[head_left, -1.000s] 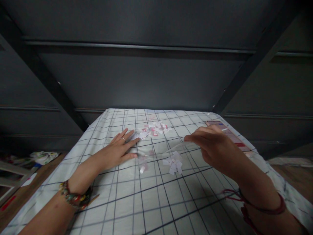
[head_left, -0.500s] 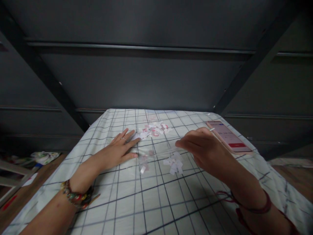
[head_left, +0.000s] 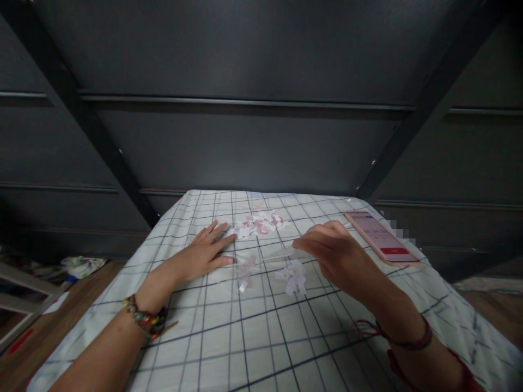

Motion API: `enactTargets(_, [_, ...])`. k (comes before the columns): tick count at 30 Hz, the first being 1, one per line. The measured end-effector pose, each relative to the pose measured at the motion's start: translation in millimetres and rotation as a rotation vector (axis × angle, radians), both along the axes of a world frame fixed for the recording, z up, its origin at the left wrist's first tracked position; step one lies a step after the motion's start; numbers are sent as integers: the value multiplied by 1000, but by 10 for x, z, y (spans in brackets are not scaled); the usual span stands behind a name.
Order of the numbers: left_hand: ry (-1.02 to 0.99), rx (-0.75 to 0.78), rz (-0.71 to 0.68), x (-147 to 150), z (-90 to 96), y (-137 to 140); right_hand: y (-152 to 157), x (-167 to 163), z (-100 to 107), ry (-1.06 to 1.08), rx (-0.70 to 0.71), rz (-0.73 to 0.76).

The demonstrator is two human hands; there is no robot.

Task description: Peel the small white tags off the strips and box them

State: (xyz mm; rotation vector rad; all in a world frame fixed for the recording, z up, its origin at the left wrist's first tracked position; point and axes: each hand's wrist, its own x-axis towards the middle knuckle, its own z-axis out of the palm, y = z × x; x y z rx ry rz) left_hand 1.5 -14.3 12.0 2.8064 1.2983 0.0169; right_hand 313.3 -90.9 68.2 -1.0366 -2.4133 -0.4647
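My left hand (head_left: pixel 207 251) lies flat with fingers spread on the checked cloth, its fingertips at the left edge of a heap of white and pink paper scraps (head_left: pixel 261 224). Over the middle of the cloth, my right hand (head_left: pixel 333 253) is closed in a pinch on a thin, pale, tweezer-like tool (head_left: pixel 278 254) pointing left. Its tip is faint, and I cannot tell whether it grips a scrap. Below the tool lies a small pile of white paper scraps (head_left: pixel 292 277). A few pinkish scraps (head_left: pixel 245 272) lie to the right of my left thumb.
A phone in a pink case (head_left: pixel 382 239) lies lit on the cloth at the right. The white checked cloth (head_left: pixel 212 348) covers the surface up to a dark panelled wall (head_left: pixel 245 152). At the lower left, a pale frame (head_left: pixel 28 313) stands over a wooden floor.
The whole view has shifted slightly. Both hands keep nearly the same place and pose over the cloth, and the tool in my right hand shows more clearly.
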Motion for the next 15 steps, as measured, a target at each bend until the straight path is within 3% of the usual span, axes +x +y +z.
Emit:
enactTargets(6, [9, 0, -11, -25, -28, 19, -18, 71, 44, 30, -32, -42])
enactTargets(11, [17, 10, -8, -48, -38, 37, -12, -44, 27, 16, 24, 45])
enactTargets(15, [-3, 13, -6, -71, -39, 45, 26, -24, 4, 27, 77, -51])
